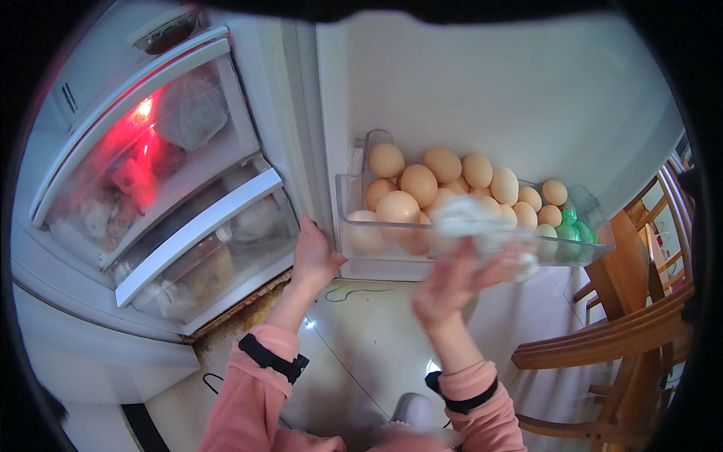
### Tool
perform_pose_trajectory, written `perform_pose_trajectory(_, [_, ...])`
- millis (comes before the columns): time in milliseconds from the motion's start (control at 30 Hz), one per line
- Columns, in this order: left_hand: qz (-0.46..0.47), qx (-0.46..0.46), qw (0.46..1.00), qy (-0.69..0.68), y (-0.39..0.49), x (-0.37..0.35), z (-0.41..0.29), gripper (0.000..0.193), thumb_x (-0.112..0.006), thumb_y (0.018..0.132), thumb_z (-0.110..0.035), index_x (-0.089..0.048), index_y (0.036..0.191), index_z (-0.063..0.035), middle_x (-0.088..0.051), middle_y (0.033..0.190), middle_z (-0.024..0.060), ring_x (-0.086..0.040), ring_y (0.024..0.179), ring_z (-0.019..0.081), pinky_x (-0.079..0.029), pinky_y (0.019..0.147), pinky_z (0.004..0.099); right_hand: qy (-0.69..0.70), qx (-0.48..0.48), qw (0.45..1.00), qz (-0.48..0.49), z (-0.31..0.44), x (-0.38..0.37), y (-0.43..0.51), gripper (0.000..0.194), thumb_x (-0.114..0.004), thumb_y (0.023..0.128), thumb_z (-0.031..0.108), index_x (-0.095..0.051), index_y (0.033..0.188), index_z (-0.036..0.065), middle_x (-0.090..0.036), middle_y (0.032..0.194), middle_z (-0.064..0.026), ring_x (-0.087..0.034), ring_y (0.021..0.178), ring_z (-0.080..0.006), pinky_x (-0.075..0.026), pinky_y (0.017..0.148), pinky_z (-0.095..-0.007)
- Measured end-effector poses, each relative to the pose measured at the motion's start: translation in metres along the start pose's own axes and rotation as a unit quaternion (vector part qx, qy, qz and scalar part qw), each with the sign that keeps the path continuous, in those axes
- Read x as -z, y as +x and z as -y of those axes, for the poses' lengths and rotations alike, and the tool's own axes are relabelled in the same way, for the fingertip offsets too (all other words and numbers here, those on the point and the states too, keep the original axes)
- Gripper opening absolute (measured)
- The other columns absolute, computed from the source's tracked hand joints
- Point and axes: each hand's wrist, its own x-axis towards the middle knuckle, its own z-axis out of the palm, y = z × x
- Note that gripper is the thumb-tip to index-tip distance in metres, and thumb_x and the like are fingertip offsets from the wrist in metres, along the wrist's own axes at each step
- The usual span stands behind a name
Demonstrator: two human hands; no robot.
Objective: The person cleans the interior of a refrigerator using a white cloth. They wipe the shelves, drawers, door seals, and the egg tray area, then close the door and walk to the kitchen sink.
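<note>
My left hand [316, 254] grips the hinge-side edge of the open refrigerator door [497, 85], low down beside the seal. In my right hand [454, 285] is a crumpled white cloth [477, 223], blurred by motion. The cloth is in front of the clear plastic door bin [384, 229] and hides part of its front wall and some eggs. Several brown eggs [418, 185] are piled in this bin. At its right end are green rounded items [573, 233], partly wrapped in plastic; I cannot tell what they are.
Left of the door, the refrigerator holds an upper clear drawer [164, 135], lit red, and a lower drawer [197, 237], both with bagged items. Wooden chairs [615, 333] stand on the right. A thin green strand [361, 290] lies on the tiled floor [350, 339].
</note>
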Motion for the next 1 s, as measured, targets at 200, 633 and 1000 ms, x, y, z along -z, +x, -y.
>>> perform_pose_trajectory(200, [-0.001, 0.017, 0.990, -0.142, 0.006, -0.008, 0.009, 0.088, -0.086, 0.064, -0.021, -0.031, 0.125, 0.0080, -0.054, 0.119, 0.0280, -0.054, 0.113, 0.0412, -0.044, 0.095, 0.0409, 0.020, 0.173, 0.984, 0.039, 0.026, -0.015, -0.003, 0.026, -0.066, 0.082, 0.025, -0.070, 0.105, 0.034, -0.053, 0.135, 0.0031, -0.033, 0.134, -0.0373, -0.008, 0.115, -0.0564])
perform_pose_trajectory(633, [0.020, 0.097, 0.995, -0.031, 0.004, -0.003, -0.004, 0.096, -0.085, 0.062, -0.020, -0.027, 0.134, 0.0059, -0.048, 0.127, 0.0287, -0.049, 0.118, 0.0422, -0.043, 0.098, 0.0422, -0.122, -0.222, 0.965, -0.067, -0.156, 0.087, 0.027, 0.043, -0.040, 0.102, 0.012, -0.034, 0.144, 0.006, -0.025, 0.152, -0.0162, -0.028, 0.139, -0.0309, -0.025, 0.112, -0.0431])
perform_pose_trajectory(1000, [0.034, 0.105, 0.993, -0.044, 0.004, 0.005, -0.015, 0.098, -0.082, 0.065, -0.022, -0.022, 0.137, 0.0071, -0.047, 0.127, 0.0279, -0.050, 0.117, 0.0413, -0.043, 0.098, 0.0412, -0.061, 0.279, 0.953, 0.099, -0.078, 0.046, 0.273, 0.055, -0.058, 0.080, -0.008, -0.056, 0.131, 0.012, -0.042, 0.145, -0.0114, -0.039, 0.132, -0.0412, -0.028, 0.110, -0.0510])
